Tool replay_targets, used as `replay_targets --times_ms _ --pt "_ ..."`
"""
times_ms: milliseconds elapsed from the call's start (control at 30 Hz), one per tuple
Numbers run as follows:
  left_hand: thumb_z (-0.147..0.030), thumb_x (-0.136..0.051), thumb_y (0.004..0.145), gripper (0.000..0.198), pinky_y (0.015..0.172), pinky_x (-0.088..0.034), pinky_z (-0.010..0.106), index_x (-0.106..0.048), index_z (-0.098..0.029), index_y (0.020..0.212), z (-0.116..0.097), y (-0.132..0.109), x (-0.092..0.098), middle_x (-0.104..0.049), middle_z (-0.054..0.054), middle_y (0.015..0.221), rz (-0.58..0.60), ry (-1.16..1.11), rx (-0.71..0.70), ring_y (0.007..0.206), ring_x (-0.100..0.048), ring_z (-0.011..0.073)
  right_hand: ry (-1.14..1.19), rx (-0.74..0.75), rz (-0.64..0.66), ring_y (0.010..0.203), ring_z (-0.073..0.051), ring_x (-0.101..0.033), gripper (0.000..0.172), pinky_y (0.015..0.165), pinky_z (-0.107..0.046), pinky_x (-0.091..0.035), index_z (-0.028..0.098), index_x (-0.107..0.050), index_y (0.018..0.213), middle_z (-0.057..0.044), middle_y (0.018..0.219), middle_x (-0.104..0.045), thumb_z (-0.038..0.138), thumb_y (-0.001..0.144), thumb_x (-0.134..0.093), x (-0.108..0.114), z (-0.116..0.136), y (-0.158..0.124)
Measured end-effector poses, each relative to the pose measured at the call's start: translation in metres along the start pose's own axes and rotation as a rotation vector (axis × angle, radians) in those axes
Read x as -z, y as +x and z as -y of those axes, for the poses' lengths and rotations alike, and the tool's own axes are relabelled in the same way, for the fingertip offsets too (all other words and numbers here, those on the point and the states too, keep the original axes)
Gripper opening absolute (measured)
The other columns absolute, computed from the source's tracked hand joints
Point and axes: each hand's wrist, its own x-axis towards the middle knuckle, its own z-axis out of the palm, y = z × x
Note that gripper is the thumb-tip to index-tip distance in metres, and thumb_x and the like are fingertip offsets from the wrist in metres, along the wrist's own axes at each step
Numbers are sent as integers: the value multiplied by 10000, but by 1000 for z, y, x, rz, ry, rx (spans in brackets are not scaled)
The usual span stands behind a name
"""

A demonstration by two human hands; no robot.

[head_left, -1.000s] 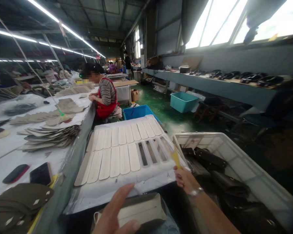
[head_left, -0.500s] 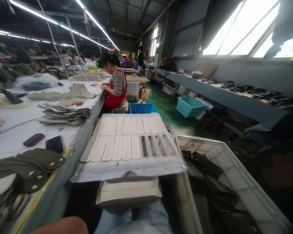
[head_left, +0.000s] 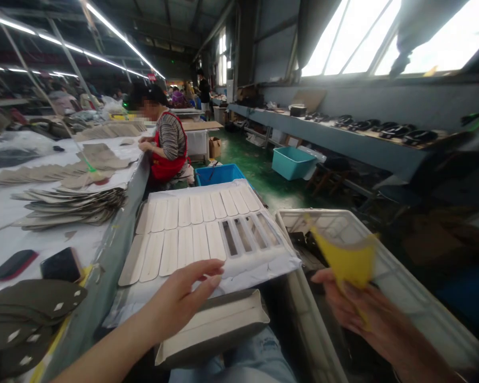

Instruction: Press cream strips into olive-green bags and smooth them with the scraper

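Head view: nearest on my feed is the pouch [head_left: 215,327], lying across the lap over blue jeans [head_left: 259,354], pale side up; just above it I see the left hand [head_left: 183,298], loosely open, thumb and fingers apart, grasping nothing; whether its fingertips touch the white board [head_left: 259,272] behind, I cannot tell; the right hand [head_left: 371,314], blurred, is closed round the yellow scraper [head_left: 347,258], its wide end up, in front of the crate [head_left: 419,290], where dark pieces [head_left: 303,246] lie; on the board I see two rows of pale strips [head_left: 186,247], with four slots [head_left: 228,238] at the near row's right end; on the left runs a table [head_left: 114,247] bearing a phone [head_left: 59,264] and a grey stack [head_left: 72,207]; beyond, a person [head_left: 171,138] in a red apron [head_left: 162,169] sits beside it; past the board stands a blue bin [head_left: 219,174]; farther right, a teal bin [head_left: 292,164]; behind that, a far table [head_left: 359,149] carries black items [head_left: 391,131].
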Motion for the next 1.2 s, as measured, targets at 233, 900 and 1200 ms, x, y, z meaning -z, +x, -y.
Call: replay_targets --times_ms 233,900,1200 --pt "-652 -316 810 639 911 -395 359 -645 -162 1057 79 119 -89 -635 88 1088 763 -117 239 1019 -550 241 -816 -119 222 629 -162 -536 629 574 -261 -359 175 -613 693 -46 662 -602 596 876 -183 -11 -57 47" --pt "-274 -735 607 702 976 -355 365 -480 -252 1261 124 151 -123 -598 -9 1137 1012 -597 143 1067 -516 235 -1249 373 309 635 -177 -595 435 593 -275 -370 167 -602 700 -67 704 -663 408 917 -312 -69 -71 133" --pt "-357 -641 659 411 934 -368 352 -630 -200 1038 140 136 -133 -633 -15 960 1071 -576 221 943 -536 236 -1325 590 585 583 -164 -586 521 528 -269 -316 167 -618 679 -59 666 -666 426 924 -238 -74 -59 161"
